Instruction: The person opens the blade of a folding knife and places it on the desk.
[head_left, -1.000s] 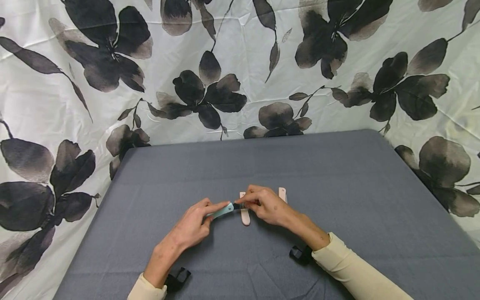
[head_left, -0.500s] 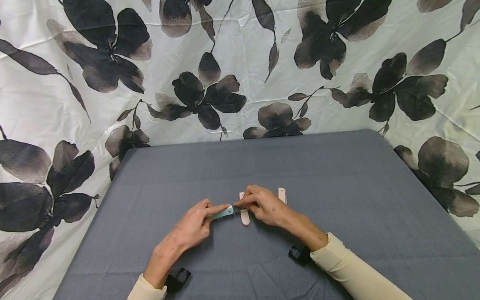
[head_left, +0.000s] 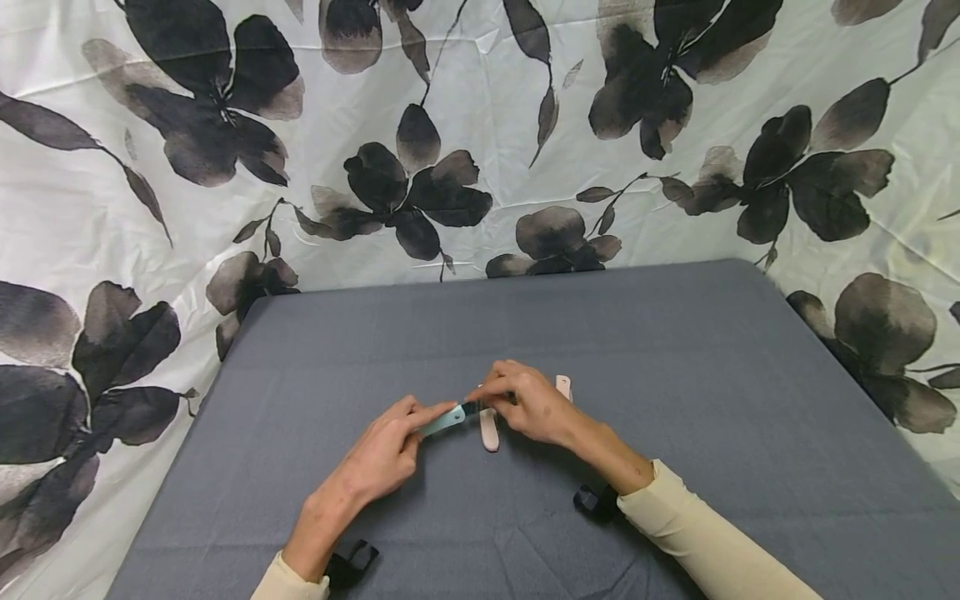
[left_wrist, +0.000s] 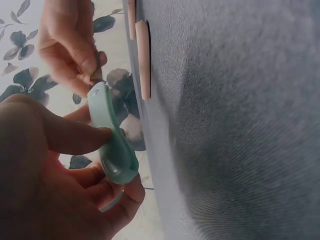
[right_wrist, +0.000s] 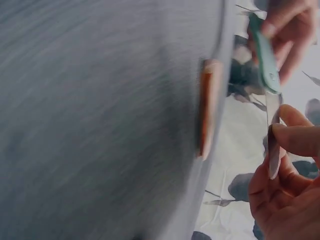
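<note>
Above the middle of the table, both hands hold a folding knife with a mint-green handle [head_left: 444, 421]. My left hand [head_left: 381, 454] grips the handle, its thumb pressed on the side in the left wrist view. My right hand [head_left: 531, 404] pinches the metal blade [right_wrist: 273, 145], which extends from the handle. The fingers cover part of the blade. Below the right hand lies a pale pink folded piece of similar shape [head_left: 490, 429], partly hidden by that hand. A second pale pink piece [head_left: 564, 386] lies just beyond the right wrist.
A grey cloth covers the table [head_left: 637, 333]. Behind it and to the sides hangs a white curtain with dark flowers [head_left: 480, 100]. Black devices are worn under the left wrist [head_left: 352, 562] and right wrist [head_left: 595, 504].
My right hand has risen slightly, pinching the blade, and the pink piece beneath it is now more covered at its top. My left hand keeps its grip on the handle with little movement.
</note>
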